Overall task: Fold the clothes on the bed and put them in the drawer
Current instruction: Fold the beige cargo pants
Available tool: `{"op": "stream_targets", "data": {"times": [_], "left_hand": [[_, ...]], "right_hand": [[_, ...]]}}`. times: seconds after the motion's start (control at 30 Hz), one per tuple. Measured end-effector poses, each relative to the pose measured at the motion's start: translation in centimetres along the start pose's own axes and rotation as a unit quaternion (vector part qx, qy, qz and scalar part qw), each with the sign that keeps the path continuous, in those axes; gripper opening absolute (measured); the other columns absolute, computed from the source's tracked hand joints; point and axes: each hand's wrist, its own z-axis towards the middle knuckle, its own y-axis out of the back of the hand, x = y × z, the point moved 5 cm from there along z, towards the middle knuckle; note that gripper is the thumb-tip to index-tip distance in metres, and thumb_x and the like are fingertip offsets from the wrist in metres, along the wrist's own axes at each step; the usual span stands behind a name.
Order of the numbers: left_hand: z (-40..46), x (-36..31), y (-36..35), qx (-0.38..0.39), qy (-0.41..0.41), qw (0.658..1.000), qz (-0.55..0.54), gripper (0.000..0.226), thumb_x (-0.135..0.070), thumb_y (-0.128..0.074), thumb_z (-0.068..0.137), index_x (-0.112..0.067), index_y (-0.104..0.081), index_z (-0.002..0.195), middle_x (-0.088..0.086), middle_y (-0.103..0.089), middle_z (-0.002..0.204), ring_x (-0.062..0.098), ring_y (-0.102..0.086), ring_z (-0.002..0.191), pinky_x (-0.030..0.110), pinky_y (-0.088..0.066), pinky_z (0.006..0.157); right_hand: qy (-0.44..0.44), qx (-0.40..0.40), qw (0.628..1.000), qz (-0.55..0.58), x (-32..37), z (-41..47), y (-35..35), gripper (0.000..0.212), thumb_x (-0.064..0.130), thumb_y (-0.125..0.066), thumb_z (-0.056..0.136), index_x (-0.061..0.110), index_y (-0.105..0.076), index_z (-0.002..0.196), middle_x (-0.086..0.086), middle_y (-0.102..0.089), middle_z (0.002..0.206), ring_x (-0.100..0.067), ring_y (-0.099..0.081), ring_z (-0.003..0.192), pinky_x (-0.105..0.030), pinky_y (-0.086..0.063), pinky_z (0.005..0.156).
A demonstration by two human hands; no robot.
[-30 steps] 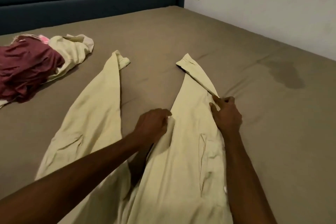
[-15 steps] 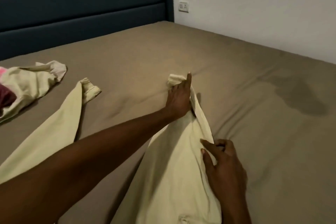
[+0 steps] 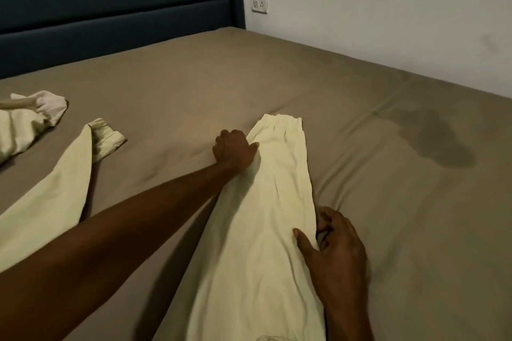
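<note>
Pale yellow trousers (image 3: 266,216) lie spread on the brown bed sheet (image 3: 171,91), one leg running up the middle and the other leg (image 3: 55,196) off to the left. My left hand (image 3: 234,151) grips the left edge of the middle leg near its cuff, fingers curled into the cloth. My right hand (image 3: 332,243) pinches the right edge of the same leg lower down, thumb on top and fingers under the edge. The cuff (image 3: 279,122) lies flat and squared. No drawer is in view.
Another pale garment (image 3: 25,122) lies crumpled at the left edge. A dark blue padded headboard (image 3: 110,8) stands at the back and a white wall with a socket (image 3: 260,3) runs along the right. A dark stain (image 3: 440,144) marks the sheet at right.
My left hand has gone from lying flat along the cuff to gripping the leg's left edge. The trouser leg is now spread wider and flatter. The view has shifted right, and the maroon garment has left the frame.
</note>
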Motion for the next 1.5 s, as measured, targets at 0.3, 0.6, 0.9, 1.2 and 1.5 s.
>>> {"op": "stream_targets", "data": {"times": [0.3,0.6,0.9,1.2,1.5], "left_hand": [[1.4,3.9,-0.2,0.085,0.052,0.97,-0.222,0.041,-0.045,-0.067,0.094,-0.007,-0.062,0.079,0.009,-0.068,0.086,0.032,-0.066,0.089,0.032,-0.043,0.068],[-19.1,11.3,6.4,0.193,-0.008,0.942,-0.273,0.042,-0.045,-0.084,0.079,-0.02,-0.064,0.107,-0.006,-0.071,0.099,0.013,-0.067,0.089,0.031,-0.054,0.076],[-38.1,21.1,14.7,0.277,-0.015,0.914,-0.295,0.033,-0.049,-0.08,0.083,-0.022,-0.069,0.1,-0.009,-0.073,0.092,0.011,-0.068,0.085,0.034,-0.055,0.081],[-51.6,24.7,22.1,-0.009,-0.209,0.977,-0.042,0.039,-0.041,-0.058,0.091,-0.02,-0.066,0.122,-0.002,-0.066,0.124,0.026,-0.059,0.118,0.04,-0.052,0.087],[-61.9,30.9,20.8,0.08,-0.239,0.968,0.009,0.073,-0.066,-0.026,0.104,-0.016,-0.04,0.156,0.012,-0.035,0.163,0.028,-0.024,0.154,0.054,-0.025,0.12]], "right_hand": [[-0.006,-0.036,0.999,0.005,-0.4,0.0,-0.1,0.018,0.024,-0.083,0.086,0.022,-0.065,0.084,0.004,-0.063,0.073,-0.02,-0.061,0.063,-0.042,-0.056,0.065],[0.016,-0.041,0.998,-0.043,0.4,-0.4,-0.5,0.01,0.021,-0.076,0.089,0.019,-0.066,0.091,0.0,-0.064,0.077,-0.025,-0.061,0.072,-0.042,-0.053,0.067],[-0.025,0.009,1.0,-0.001,0.9,-1.4,-0.2,0.035,0.041,-0.065,0.086,0.013,-0.068,0.106,-0.005,-0.067,0.091,-0.034,-0.066,0.088,-0.042,-0.053,0.082],[0.003,0.264,0.952,-0.157,4.0,-12.0,2.3,0.094,0.046,-0.061,0.101,0.009,-0.003,0.165,-0.017,-0.008,0.171,-0.033,-0.013,0.157,-0.043,-0.013,0.128],[0.032,0.161,0.951,-0.261,7.0,-33.0,9.5,0.065,0.051,-0.038,0.105,0.015,-0.035,0.16,-0.033,-0.027,0.159,-0.05,-0.032,0.144,-0.056,-0.03,0.118]]}}
